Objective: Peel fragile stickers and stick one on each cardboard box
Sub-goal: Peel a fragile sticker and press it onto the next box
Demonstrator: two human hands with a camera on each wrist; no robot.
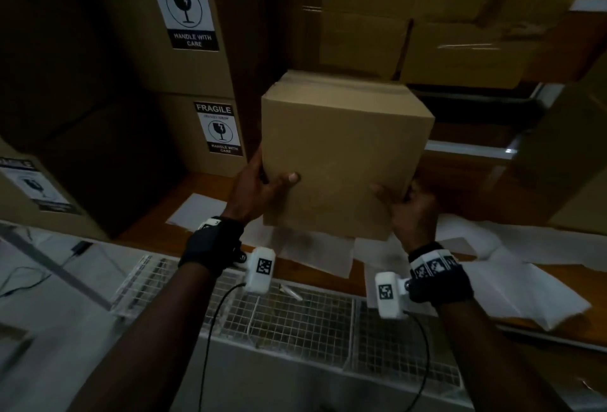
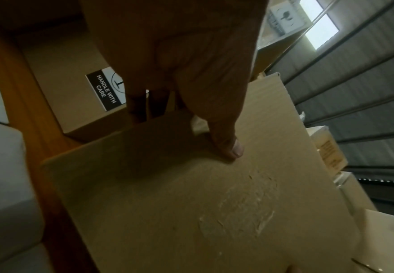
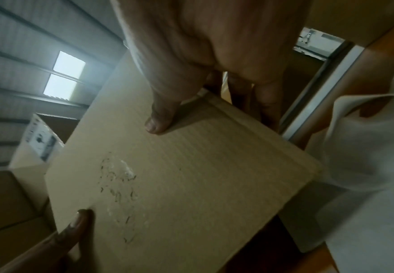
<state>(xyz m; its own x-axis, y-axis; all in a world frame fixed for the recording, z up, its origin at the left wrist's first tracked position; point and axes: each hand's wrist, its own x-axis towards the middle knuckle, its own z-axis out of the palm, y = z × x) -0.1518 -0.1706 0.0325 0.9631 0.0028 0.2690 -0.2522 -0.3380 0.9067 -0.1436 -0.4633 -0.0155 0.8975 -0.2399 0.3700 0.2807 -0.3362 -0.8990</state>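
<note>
I hold a plain brown cardboard box (image 1: 341, 155) in the air above the wooden table, tilted toward me, with no sticker on its facing side. My left hand (image 1: 259, 181) grips its left edge, thumb on the front face. My right hand (image 1: 404, 204) grips the lower right corner, thumb on the front. The wrist views show the box face (image 2: 191, 203) (image 3: 191, 175) with scuffed, torn patches, the left thumb (image 2: 228, 146) and right thumb (image 3: 158, 118) pressed on it. Stacked boxes at the left carry fragile stickers (image 1: 180, 1) (image 1: 220, 129).
White backing sheets (image 1: 512, 283) lie scattered on the wooden table (image 1: 210, 185) under the box. More plain boxes (image 1: 460, 47) are stacked behind and at the right. A labelled box (image 1: 42, 191) stands at near left. A wire-mesh rack (image 1: 295, 316) runs along the near edge.
</note>
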